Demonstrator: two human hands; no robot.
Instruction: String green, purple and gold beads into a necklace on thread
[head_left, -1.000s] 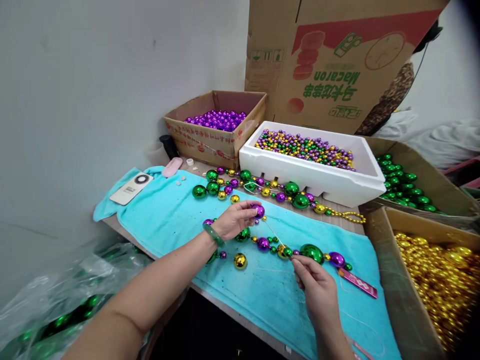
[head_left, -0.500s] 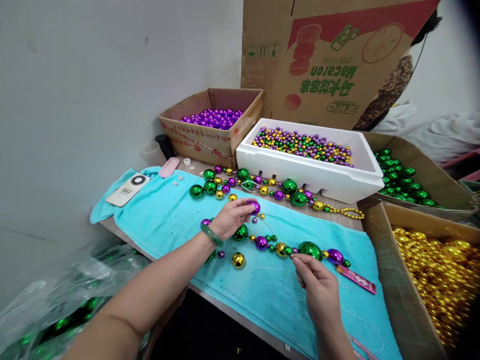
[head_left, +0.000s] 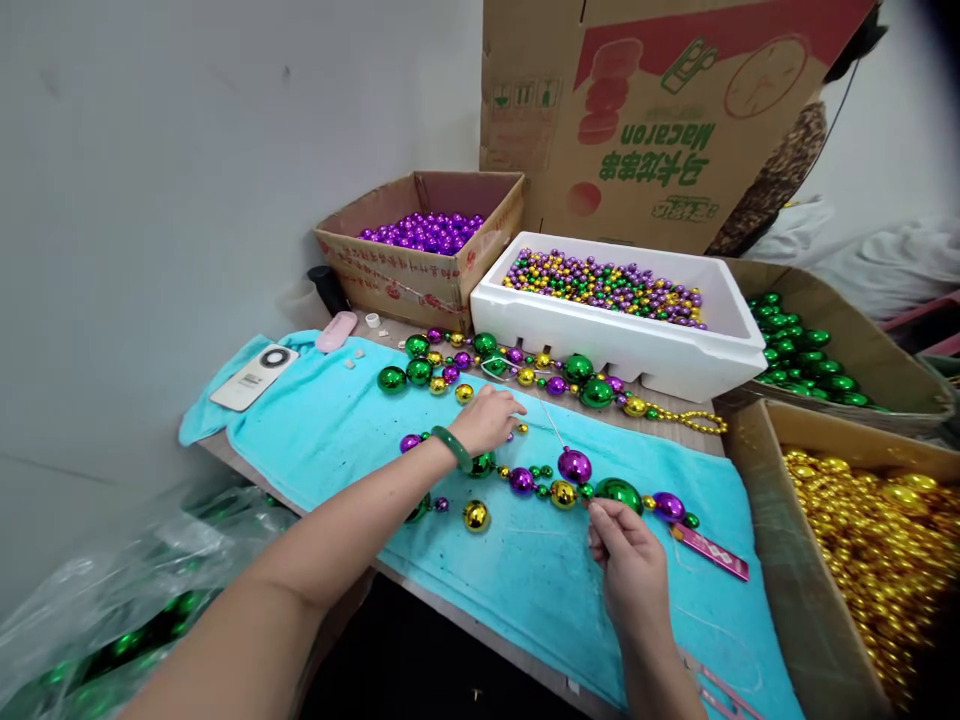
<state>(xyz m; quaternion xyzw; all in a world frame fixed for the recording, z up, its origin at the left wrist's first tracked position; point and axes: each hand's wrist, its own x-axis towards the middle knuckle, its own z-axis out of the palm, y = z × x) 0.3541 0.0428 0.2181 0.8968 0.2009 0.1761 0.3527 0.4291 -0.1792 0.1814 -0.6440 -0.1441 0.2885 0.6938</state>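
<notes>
My right hand [head_left: 628, 550] is closed in a pinch at the end of a thin white cord [head_left: 553, 425], beside a small green bead. On this cord sits a large shiny purple bead [head_left: 575, 465], just up and left of the fingertips. My left hand [head_left: 489, 418], with a green bangle at the wrist, holds nothing visible; its fingers are apart and reach over a small gold bead [head_left: 523, 428]. Beneath both hands a row of green, gold and purple beads [head_left: 523, 481] lies on the turquoise towel [head_left: 352, 420]. A loose gold bead [head_left: 475, 516] rests nearer me.
Behind the towel lie finished-looking bead strands [head_left: 577, 368]. A white foam box [head_left: 615, 345] holds small mixed beads, and a carton [head_left: 390, 280] purple ones. Gold beads fill a carton [head_left: 817, 590] at right. A pink cutter [head_left: 709, 552], pink scissors [head_left: 720, 690] and a phone [head_left: 253, 378] lie about.
The large purple bead has left my left fingers and slid down the cord toward my right hand. My left hand has moved slightly right and opened. My right hand stays nearly in place.
</notes>
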